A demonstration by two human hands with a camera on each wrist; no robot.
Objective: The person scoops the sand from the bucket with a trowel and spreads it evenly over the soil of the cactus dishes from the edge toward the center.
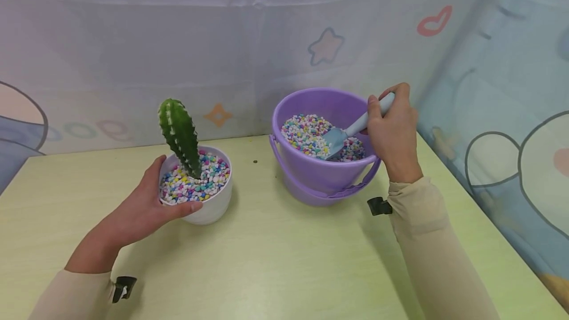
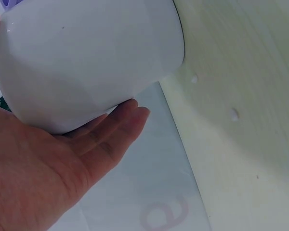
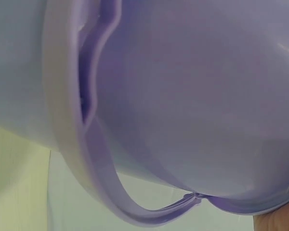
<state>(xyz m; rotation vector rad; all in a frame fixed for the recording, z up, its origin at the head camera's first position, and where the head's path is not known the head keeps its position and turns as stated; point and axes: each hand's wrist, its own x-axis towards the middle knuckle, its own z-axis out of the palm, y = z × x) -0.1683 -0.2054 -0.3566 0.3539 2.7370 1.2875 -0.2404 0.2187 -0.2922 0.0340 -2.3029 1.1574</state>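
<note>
white pot [image 1: 215,206]: upright, 1 leaning green cactus [image 1: 179,132] | blue scoop [image 1: 355,126]: tilted, blade [image 1: 334,139] in pebbles [image 1: 304,135] inside purple bucket [image 1: 306,168]

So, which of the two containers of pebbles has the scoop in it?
The purple bucket: the scoop dips into its pebbles. The white pot has a cactus in it and no scoop.

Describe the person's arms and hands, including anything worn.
The left hand and right hand wear no gloves. The left sleeve and right sleeve are plain beige, the right one gathered at its cuff. A small black piece juts out near each wrist.
</note>
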